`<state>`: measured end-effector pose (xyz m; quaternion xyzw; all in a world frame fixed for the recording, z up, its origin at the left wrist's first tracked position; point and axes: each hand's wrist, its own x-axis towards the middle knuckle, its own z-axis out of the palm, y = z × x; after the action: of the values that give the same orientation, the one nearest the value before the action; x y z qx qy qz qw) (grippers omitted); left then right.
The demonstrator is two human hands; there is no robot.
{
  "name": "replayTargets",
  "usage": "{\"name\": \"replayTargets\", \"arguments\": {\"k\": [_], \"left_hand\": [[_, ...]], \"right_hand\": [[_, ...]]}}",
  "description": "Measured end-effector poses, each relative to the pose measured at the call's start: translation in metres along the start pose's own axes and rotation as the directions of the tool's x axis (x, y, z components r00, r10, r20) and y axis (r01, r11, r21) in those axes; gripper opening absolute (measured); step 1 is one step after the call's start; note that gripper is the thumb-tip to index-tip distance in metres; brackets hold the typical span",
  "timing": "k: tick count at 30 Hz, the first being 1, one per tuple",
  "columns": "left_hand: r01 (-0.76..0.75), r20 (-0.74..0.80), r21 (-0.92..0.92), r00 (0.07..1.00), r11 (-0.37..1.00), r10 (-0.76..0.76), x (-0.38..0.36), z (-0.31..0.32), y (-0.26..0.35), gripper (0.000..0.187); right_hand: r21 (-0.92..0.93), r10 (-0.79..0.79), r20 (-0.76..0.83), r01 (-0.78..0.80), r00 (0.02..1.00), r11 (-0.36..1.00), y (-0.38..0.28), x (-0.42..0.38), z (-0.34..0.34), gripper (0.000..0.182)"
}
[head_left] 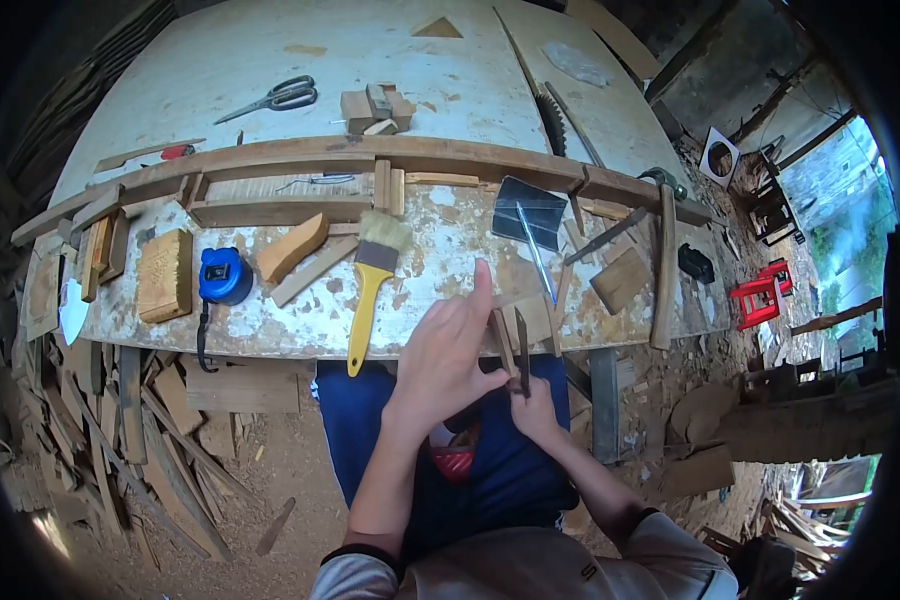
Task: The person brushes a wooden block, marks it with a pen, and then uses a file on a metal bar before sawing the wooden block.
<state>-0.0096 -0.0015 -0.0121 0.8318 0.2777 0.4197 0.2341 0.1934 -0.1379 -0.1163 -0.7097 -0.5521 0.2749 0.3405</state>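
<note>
At the bench's near edge, my left hand (442, 345) has its index finger stretched forward and its thumb held out sideways, close to a narrow wood strip (504, 342). Its other fingers are partly hidden. My right hand (536, 410) is closed around the lower end of a dark, thin, file-like tool (523, 350), which stands upright beside the strip. A pale wood block (532, 318) lies just beyond them. To the left rests a yellow-handled paintbrush (368, 300). A silver pen-like tool (536, 252) lies partly on a dark square sheet (542, 208).
A long wooden rail (450, 155) crosses the workbench (430, 320). Also there are a blue tape measure (226, 276), a wood block (164, 276), scissors (282, 97), a hammer (665, 260) and a saw blade (551, 122). Scrap wood (170, 450) is heaped at the lower left.
</note>
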Motion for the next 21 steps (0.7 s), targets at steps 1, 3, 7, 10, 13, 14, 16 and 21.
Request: {"name": "replayTargets", "arguments": {"k": [1,3,7,10,13,14,16,21], "left_hand": [[0.004,-0.019,0.011,1.0,1.0,-0.004,0.001,-0.001,0.002,0.161],[0.029,-0.002,0.02,1.0,0.999,-0.029,0.007,-0.004,0.002,0.161],[0.047,0.032,0.022,0.998,0.999,-0.047,0.003,-0.004,0.003,0.16],[0.033,0.015,0.023,0.999,0.999,-0.034,0.003,-0.002,0.001,0.161],[0.065,0.038,0.004,0.997,0.998,-0.065,0.003,-0.004,0.007,0.158],[0.057,0.034,0.006,0.998,0.998,-0.057,0.003,-0.003,0.006,0.158],[0.041,0.018,0.012,0.999,0.999,-0.041,0.001,-0.002,0.002,0.157],[0.062,0.025,-0.003,0.998,0.998,-0.062,0.0,-0.001,0.005,0.156]], "right_hand": [[-0.003,0.009,0.018,-0.009,1.0,1.0,0.008,0.0,-0.001,0.011],[-0.038,-0.071,-0.02,0.071,0.997,0.997,-0.025,0.016,-0.013,0.012],[-0.088,-0.066,-0.035,0.063,0.997,0.994,0.012,0.005,-0.006,0.01],[-0.057,-0.038,-0.018,0.037,0.999,0.998,-0.001,0.004,-0.009,0.01],[-0.01,-0.053,-0.03,0.052,0.998,0.999,-0.043,0.013,-0.019,0.016],[-0.025,-0.061,-0.048,0.06,0.997,0.998,-0.03,0.012,-0.013,0.016],[-0.056,-0.086,-0.082,0.082,0.993,0.995,0.014,0.004,0.001,0.014],[0.035,0.016,-0.02,-0.015,1.0,0.999,-0.048,0.005,-0.016,0.014]]}}
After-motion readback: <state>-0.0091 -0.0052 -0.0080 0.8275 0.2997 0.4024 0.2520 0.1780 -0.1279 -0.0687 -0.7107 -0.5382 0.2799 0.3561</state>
